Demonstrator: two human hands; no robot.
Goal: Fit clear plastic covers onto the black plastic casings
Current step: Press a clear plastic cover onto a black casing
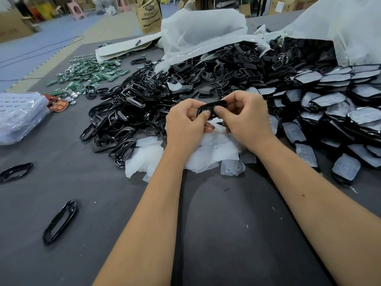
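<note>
1. Both hands are meeting above the middle of the grey desk (61, 178), raised over a heap of clear plastic covers (208, 153).
2. The left hand (185, 122) is gripping a black plastic casing (212, 107) at its near-left end; its thumb is pressing on the rim, the fingers curling beneath.
3. The right hand (245, 118) is pinching the same casing from the 3 o'clock side, thumb lying on the near edge, fingers wrapping over the far rim.
4. The casing is sitting between the 2 hands, held clear of the desk, long axis running roughly 9 to 3 o'clock. Whether a cover is already seated in it: cannot tell, the fingers are hiding the opening.
5. A pile of empty black frames (127, 112) is lying at 10 to 11 o'clock of the hands, touching the heap of covers.
6. A stack of casings with covers fitted (340, 104) is spreading at 2 to 4 o'clock.
7. A white plastic bag (202, 32) is spilling more black parts at 12 o'clock.
8. Green circuit boards (90, 73) are scattering further out at 10 o'clock.
9. 2 loose frames are lying apart at 8 o'clock: 1 near (59, 222), 1 at the left edge (15, 172).
</note>
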